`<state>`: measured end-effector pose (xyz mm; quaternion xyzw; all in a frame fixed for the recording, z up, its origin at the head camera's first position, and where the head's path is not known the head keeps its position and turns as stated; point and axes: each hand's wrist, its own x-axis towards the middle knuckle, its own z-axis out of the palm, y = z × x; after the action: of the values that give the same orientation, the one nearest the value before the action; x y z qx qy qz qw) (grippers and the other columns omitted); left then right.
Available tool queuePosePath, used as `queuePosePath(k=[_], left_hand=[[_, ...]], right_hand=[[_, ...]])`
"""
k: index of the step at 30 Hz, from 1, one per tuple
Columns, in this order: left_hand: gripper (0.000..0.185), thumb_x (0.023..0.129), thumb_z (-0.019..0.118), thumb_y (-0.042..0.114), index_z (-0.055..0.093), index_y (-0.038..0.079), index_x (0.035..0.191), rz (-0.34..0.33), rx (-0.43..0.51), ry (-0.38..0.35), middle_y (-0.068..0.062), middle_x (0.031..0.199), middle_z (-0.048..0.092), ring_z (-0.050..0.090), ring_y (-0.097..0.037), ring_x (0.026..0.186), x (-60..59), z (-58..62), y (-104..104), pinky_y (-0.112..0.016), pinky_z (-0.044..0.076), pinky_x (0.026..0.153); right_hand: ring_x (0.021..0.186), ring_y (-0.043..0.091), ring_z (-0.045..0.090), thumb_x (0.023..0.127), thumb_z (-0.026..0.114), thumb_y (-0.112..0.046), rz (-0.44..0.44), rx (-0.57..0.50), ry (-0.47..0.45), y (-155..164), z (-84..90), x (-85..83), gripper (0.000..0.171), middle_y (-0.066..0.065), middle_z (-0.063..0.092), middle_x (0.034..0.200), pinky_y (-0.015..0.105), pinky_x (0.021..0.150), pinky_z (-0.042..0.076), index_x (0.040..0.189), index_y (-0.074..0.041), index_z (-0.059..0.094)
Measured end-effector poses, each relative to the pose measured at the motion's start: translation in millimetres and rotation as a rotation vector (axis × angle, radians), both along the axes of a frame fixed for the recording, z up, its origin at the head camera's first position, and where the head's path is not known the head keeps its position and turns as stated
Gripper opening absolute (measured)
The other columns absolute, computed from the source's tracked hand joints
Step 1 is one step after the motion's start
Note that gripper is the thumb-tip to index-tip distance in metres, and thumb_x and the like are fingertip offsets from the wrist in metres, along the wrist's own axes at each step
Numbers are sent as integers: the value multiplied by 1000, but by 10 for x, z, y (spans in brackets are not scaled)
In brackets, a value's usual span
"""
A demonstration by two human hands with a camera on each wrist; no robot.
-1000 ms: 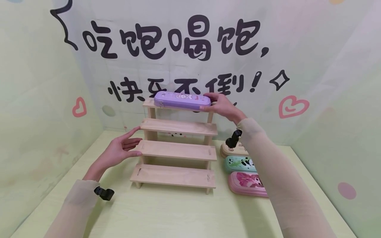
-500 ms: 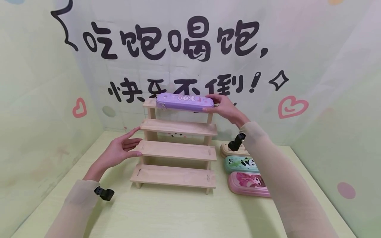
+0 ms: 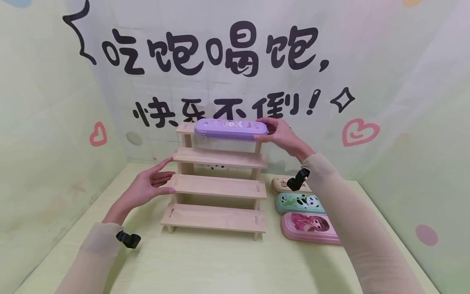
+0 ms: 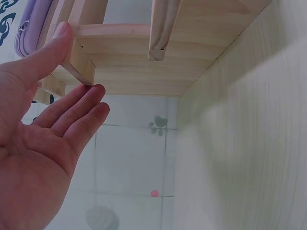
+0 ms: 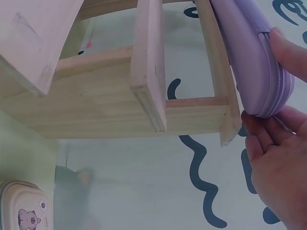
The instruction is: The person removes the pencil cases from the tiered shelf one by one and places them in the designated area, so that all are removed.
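Observation:
A purple pencil case [image 3: 230, 129] lies lengthwise on the top step of a wooden stepped rack [image 3: 219, 184]. My right hand [image 3: 279, 134] grips the case's right end; in the right wrist view the fingers [image 5: 288, 50] curl round the purple case [image 5: 252, 62] beside the rack's upright [image 5: 148, 72]. My left hand [image 3: 148, 183] is flat and open against the rack's left side, between the second and third steps. The left wrist view shows its straight fingers [image 4: 79, 108] touching the rack's wooden edge [image 4: 84, 64].
Three more pencil cases lie on the table right of the rack: a beige one [image 3: 284, 183], a green panda one [image 3: 299, 203] and a pink one [image 3: 310, 227]. A printed backdrop [image 3: 227, 61] stands close behind the rack. The pale green table [image 3: 220, 261] extends towards me.
The right hand has shifted the purple case slightly to the right along the top step. The left hand has stayed against the rack.

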<state>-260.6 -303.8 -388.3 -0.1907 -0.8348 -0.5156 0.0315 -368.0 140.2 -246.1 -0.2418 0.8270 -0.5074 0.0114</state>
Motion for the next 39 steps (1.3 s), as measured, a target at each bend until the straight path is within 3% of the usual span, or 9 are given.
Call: queuePosePath(k=[9, 18, 29, 39], left_hand=[[101, 86, 90, 14, 32, 32, 167, 9, -17, 13, -25, 149, 56, 57, -39, 136, -10, -6, -15, -37, 52, 106], [100, 86, 90, 15, 33, 36, 166, 2, -10, 3, -24, 149, 56, 57, -37, 136, -16, -14, -19, -55, 47, 108], [101, 87, 89, 13, 32, 34, 167, 3, -7, 3, -25, 149, 57, 57, -38, 136, -8, 3, -16, -52, 48, 108], [100, 87, 89, 12, 32, 32, 167, -2, -4, 10, -26, 148, 56, 56, -39, 136, -11, -4, -7, -51, 48, 108]], right_hand=[[117, 28, 59, 91, 80, -9, 16, -19, 18, 117, -38, 67, 67, 21, 62, 136, 30, 98, 51, 152, 0, 53], [123, 30, 57, 91, 82, -11, 35, -14, 49, 229, -60, 213, 68, 17, 61, 140, 37, 103, 51, 152, -3, 53], [124, 28, 57, 90, 83, -9, 23, -58, 47, 354, -165, 400, 65, 15, 61, 140, 30, 96, 56, 149, -4, 56], [126, 27, 56, 91, 84, -11, 20, -77, 37, 497, -315, 596, 65, 12, 60, 142, 31, 99, 53, 150, -7, 57]])
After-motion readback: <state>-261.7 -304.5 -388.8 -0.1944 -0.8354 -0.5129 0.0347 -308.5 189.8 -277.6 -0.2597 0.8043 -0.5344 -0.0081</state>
